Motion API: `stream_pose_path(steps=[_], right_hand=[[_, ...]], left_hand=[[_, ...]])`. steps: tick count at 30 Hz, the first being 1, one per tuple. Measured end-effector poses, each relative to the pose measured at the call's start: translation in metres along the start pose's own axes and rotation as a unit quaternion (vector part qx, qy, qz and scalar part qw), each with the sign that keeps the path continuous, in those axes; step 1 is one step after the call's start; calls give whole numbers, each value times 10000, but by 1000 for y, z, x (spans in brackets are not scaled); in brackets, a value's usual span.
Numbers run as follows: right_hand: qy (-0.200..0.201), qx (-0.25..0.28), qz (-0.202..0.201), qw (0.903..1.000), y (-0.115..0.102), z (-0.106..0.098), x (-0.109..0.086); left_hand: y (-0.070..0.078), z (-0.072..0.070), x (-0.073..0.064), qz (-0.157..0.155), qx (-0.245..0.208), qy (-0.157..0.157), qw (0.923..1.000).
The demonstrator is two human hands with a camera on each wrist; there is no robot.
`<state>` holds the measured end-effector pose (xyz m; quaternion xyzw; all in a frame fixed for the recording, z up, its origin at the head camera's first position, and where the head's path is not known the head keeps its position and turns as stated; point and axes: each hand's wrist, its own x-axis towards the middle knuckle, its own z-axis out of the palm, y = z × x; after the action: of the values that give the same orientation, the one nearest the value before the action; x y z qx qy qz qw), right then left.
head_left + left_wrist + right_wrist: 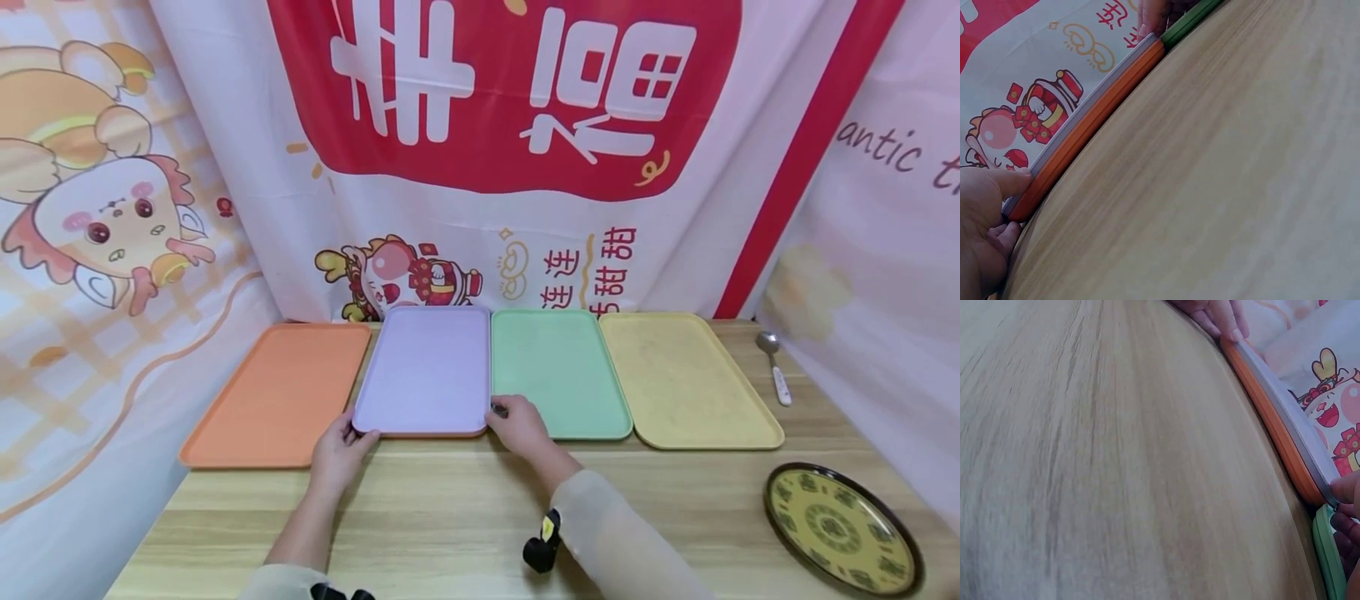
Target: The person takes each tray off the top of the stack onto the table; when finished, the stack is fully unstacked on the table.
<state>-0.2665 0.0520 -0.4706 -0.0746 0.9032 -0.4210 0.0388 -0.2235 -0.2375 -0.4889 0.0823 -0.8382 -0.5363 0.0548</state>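
Note:
A lavender rectangular tray [427, 367] lies on top of an orange layer [1091, 128], apparently another tray, whose front edge shows below it. My left hand [339, 454] grips the front left corner, thumb on the lavender rim and fingers lower at the side. At the front right corner, my right hand [519, 427] pinches the lavender rim, its fingers over the edge of a green tray [558, 371]. That green tray lies against the stack's right side. Another orange tray [281, 396] is at the left, close to my left hand.
A yellow tray [686, 379] adjoins the green one. Farther right are a spoon [776, 371] with a patterned handle and a dark-rimmed patterned oval plate [832, 533]. Printed cloth [480, 217] hangs behind the wooden table [435, 517] and along both sides.

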Motion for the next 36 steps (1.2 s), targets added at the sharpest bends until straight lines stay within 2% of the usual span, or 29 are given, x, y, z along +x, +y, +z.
stream_pose_path(steps=[6, 8, 10, 12, 16, 18, 19, 24, 27, 31, 36], right_hand=[[61, 505, 30, 9987, -3, 1, 1], [154, 849, 94, 9962, -5, 3, 0], [267, 1385, 222, 9898, -8, 5, 0], [344, 2135, 393, 9755, -10, 8, 1], [365, 3538, 710, 9319, -11, 11, 3], [296, 3855, 799, 9188, -11, 12, 3], [234, 3928, 803, 9158, -11, 12, 3], [-246, 4058, 818, 9100, -11, 12, 1], [-359, 4124, 806, 9067, -11, 13, 1], [-144, 4120, 847, 9071, -12, 12, 2], [156, 3945, 995, 9134, -13, 2, 3]], left_hand=[[0, -1, 1, -19, 43, 9, 10000], [0, -1, 0, -30, -22, 22, 10000], [0, -1, 0, -21, -121, 29, 9999], [0, -1, 0, -33, -214, 54, 9998], [0, -1, 0, -14, -329, 84, 9994], [1, -1, 0, 3, -360, 90, 9993], [1, -1, 0, 9, -372, 85, 9993], [2, -2, -1, -28, -343, 75, 9994], [0, -1, -1, -68, -305, 84, 9995], [-2, 0, 0, 6, -402, 59, 9992], [-2, 0, 0, 25, -462, 10, 9989]])
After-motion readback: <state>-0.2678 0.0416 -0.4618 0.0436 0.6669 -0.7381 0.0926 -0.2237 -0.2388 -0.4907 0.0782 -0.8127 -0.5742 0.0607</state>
